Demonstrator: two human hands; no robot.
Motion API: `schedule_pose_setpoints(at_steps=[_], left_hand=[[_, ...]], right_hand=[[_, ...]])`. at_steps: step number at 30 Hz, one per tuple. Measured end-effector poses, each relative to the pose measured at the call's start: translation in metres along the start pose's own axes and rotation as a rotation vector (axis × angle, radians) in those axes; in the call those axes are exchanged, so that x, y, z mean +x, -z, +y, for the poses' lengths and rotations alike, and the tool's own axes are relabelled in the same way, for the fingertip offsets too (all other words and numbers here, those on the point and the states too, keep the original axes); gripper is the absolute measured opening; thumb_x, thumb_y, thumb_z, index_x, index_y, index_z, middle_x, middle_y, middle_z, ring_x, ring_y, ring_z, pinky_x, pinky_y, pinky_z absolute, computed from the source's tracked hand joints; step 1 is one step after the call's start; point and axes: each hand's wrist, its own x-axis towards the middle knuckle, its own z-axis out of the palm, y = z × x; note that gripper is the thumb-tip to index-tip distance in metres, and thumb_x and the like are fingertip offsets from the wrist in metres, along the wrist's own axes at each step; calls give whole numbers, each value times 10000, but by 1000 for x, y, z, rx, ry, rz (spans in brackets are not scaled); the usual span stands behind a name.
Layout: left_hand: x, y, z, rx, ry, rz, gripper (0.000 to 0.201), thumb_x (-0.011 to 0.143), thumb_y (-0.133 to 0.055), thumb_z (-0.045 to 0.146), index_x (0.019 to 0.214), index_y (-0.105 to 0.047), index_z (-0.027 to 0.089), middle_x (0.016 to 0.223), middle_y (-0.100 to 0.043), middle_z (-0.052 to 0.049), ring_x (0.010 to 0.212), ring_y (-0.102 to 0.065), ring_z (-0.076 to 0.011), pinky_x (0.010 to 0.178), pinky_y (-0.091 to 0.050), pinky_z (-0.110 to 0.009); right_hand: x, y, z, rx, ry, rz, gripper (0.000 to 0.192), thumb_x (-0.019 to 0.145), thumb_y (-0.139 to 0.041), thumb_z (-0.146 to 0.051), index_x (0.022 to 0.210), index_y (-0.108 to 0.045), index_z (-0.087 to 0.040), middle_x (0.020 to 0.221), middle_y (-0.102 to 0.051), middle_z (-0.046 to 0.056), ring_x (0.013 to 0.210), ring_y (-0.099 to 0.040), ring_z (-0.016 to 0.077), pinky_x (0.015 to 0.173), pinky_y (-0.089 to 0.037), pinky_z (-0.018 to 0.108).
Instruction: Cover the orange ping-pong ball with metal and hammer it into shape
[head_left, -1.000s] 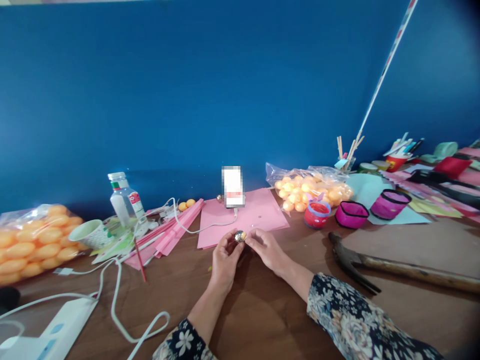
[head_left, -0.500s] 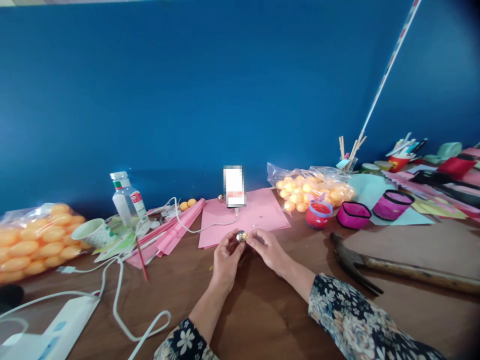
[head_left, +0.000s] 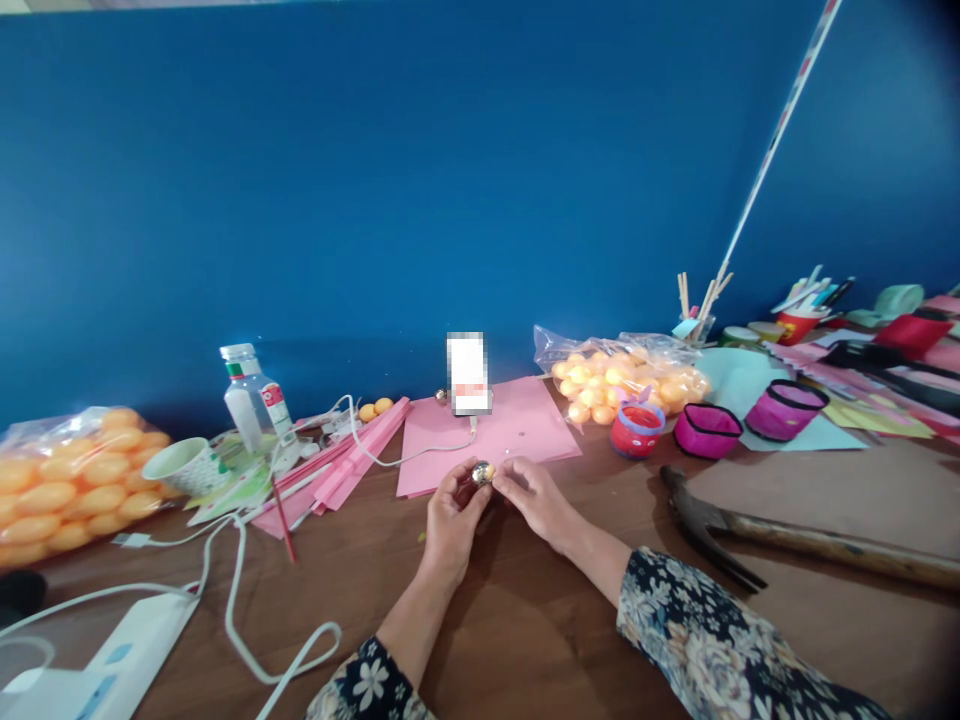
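Observation:
A small shiny silver ball (head_left: 481,473), with a yellow-orange patch on its right side, sits between my two hands above the table. The fingers and thumb of my left hand (head_left: 452,522) are closed round its left side. From the right, my right hand (head_left: 538,500) pinches at the yellow-orange side with thumb and forefinger. Just beyond the fingertips lie sheets of pink paper (head_left: 517,425). A phone with a blurred-out screen (head_left: 468,372) stands upright on them, a white cable plugged in below. Another small shiny ball (head_left: 440,396) rests left of the phone.
To the right lie a hammer (head_left: 817,545), magenta fabric cups (head_left: 706,432), a red cup (head_left: 637,432) and a bag of orange balls (head_left: 600,375). Leftward are a clear bottle (head_left: 251,395), a paper cup (head_left: 184,468), a white power strip (head_left: 112,665) and its looping cable.
Almost nothing differs. The ball looks slightly turned between my fingers, with a bit more of its yellow-orange side showing; both hands stay in place.

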Motion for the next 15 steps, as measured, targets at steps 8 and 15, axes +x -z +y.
schedule_pose_setpoints(at_steps=[8,15], left_hand=[[2,2,-3,26,-27,-13,416,670,-659,225,1065,-537,172,1082,-606,-89,983,-575,-200,901,-423,-364],[0,1,0,14,-17,4,418,653,-673,232,1044,-543,167,1068,-615,-89,975,-582,-207,895,-430,-370]], right_hand=[[0,0,-1,-9,18,-8,169,795,-525,-329,743,-554,-171,688,-536,-3,659,-477,126,618,-384,238],[0,0,-4,43,-16,-33,205,793,-523,-352,776,-573,-154,700,-554,5,658,-490,126,606,-389,235]])
